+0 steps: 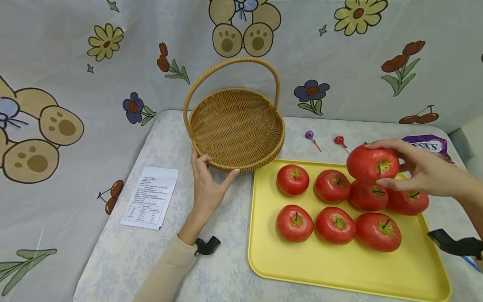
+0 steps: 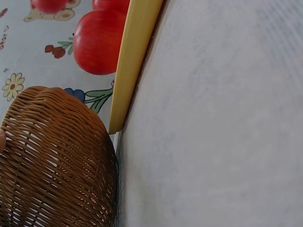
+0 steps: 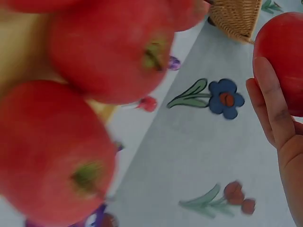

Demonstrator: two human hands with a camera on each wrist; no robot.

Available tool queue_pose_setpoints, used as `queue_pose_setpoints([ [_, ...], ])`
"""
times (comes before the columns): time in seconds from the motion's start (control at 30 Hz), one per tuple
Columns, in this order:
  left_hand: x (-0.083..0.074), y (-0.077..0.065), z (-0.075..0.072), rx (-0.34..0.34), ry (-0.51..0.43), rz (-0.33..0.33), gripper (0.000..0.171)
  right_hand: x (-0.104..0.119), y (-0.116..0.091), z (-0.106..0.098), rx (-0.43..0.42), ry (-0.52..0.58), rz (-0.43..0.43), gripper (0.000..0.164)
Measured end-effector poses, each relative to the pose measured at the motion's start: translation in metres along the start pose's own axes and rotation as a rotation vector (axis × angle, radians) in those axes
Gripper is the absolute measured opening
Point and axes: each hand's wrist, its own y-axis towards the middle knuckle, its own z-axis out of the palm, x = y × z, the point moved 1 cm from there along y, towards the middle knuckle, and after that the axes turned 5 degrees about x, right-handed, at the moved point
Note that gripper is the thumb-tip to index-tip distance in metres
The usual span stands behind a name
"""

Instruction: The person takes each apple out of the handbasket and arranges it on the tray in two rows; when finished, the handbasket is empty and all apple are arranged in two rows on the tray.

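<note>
A red apple is in my right hand, gripped between thumb and fingers above the back row of apples on the yellow tray. The right wrist view shows the same apple against the fingers. Several more red apples lie on the tray in two rows, among them a front-left one. My left hand holds the near left rim of a round wicker basket with an upright arched handle. No fruit shows inside the basket. In the left wrist view, the basket's woven side hides most of the hand.
Behind the tray lie a purple lollipop and a red lollipop. A purple packet is partly behind my right hand. A white printed packet lies left of my left hand. A patterned cloth rises behind the table.
</note>
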Motion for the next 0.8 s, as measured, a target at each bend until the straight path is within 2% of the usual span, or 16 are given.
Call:
queue_pose_setpoints([
  [0.07, 0.000, 0.000, 0.000, 0.002, 0.002, -0.001, 0.070, -0.009, -0.020, 0.004, -0.031, 0.009, 0.006, 0.094],
  [0.3, -0.002, 0.001, 0.000, 0.009, 0.012, -0.002, 0.070, -0.028, -0.082, 0.019, -0.142, 0.099, 0.154, 0.096],
  [0.5, -0.003, 0.000, 0.000, 0.006, 0.021, 0.006, 0.069, -0.044, -0.128, 0.036, -0.205, 0.113, 0.253, 0.104],
  [0.63, -0.002, 0.000, 0.000, 0.006, 0.021, 0.008, 0.070, -0.056, -0.152, 0.047, -0.200, 0.116, 0.303, 0.106],
  [0.8, -0.003, 0.000, 0.000, 0.004, 0.022, 0.006, 0.070, -0.066, -0.170, 0.059, -0.179, 0.140, 0.372, 0.103],
])
